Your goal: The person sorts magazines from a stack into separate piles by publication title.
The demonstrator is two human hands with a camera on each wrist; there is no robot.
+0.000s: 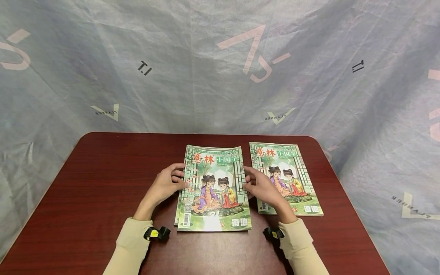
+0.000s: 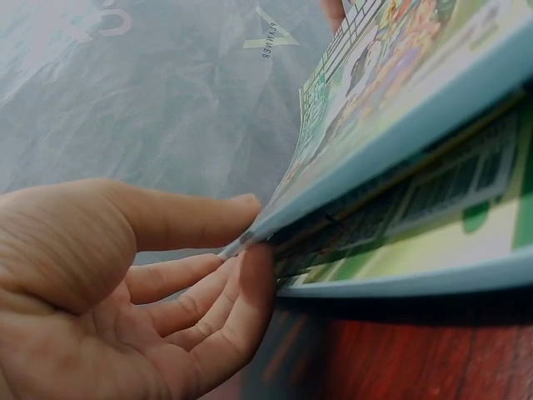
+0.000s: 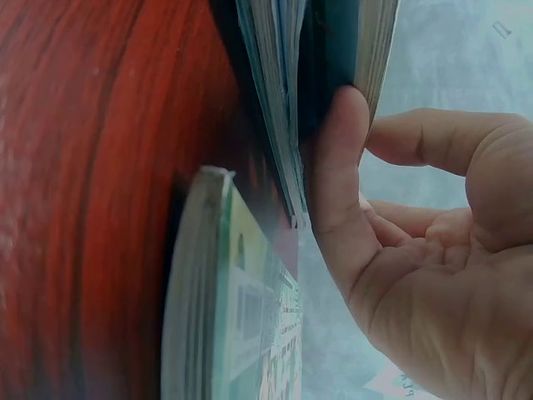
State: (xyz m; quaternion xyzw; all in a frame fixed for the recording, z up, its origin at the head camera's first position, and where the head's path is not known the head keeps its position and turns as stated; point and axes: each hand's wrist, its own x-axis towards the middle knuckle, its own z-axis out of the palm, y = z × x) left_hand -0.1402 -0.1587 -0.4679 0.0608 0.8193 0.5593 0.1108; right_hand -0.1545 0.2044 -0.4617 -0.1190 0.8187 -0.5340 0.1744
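Both hands hold one green illustrated magazine (image 1: pixel 214 191) between them, its cover facing up. The left hand (image 1: pixel 168 185) pinches its left edge, with the thumb on top and fingers beneath, as the left wrist view shows. On the opposite edge, the right hand (image 1: pixel 262 185) grips with thumb and fingers. A second magazine (image 2: pixel 400 258) lies directly under the held one, and a gap separates the two in the left wrist view. To the right of the right hand lies another magazine (image 1: pixel 288 179) with the same cover, partly hidden by that hand and wrist.
The dark red wooden table (image 1: pixel 103 191) has rounded far corners. A grey printed cloth (image 1: pixel 192 76) hangs behind it and along both sides. Each wrist wears a strapped black camera, such as the left one (image 1: pixel 158 233).
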